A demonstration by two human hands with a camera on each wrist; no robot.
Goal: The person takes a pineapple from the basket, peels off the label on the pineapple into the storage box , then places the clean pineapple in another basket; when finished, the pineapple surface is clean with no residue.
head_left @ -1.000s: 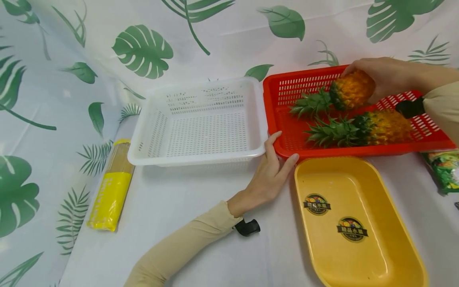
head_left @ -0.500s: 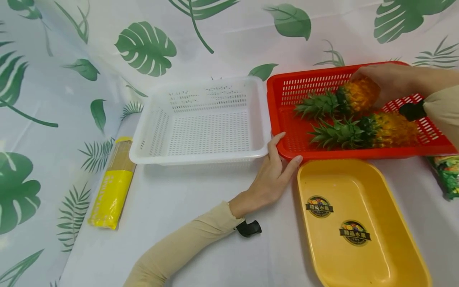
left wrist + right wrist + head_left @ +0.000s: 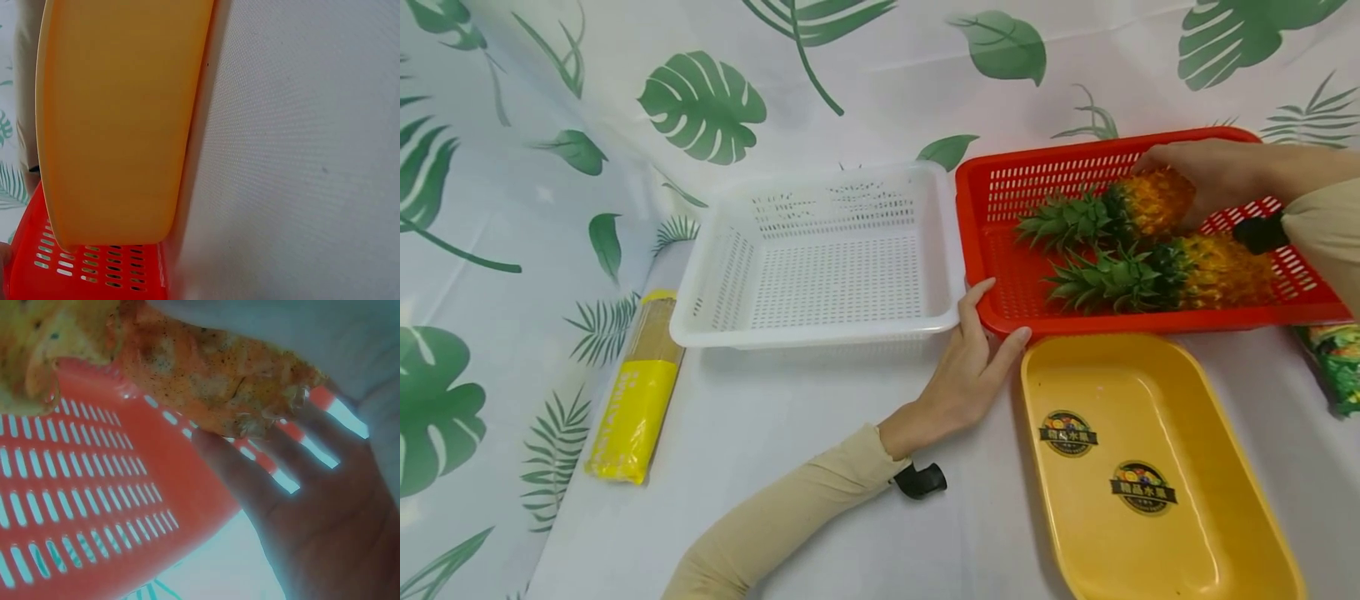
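Note:
In the head view my right hand (image 3: 1225, 177) grips the orange body of a pineapple (image 3: 1159, 198) in the red basket (image 3: 1011, 283). Its green crown points left. A second pineapple (image 3: 1221, 271) lies in front of it in the same basket, crown also to the left. The right wrist view shows the fingers (image 3: 234, 465) spread along the held pineapple (image 3: 206, 381), beside the slotted basket wall (image 3: 94, 487). My left hand (image 3: 951, 383) rests its extended index finger and thumb at the basket's front left corner.
Left of the red basket stands a white basket (image 3: 812, 333). A yellow tray (image 3: 1112, 550) with two stickers lies in front of the red one. A yellow-labelled pasta packet (image 3: 634, 408) is at far left, and a green packet (image 3: 1337, 367) at the right edge.
The held pineapple has sunk slightly and shifted a little right with my right hand, then stayed nearly still over the last half second. My left hand keeps its place at the basket corner.

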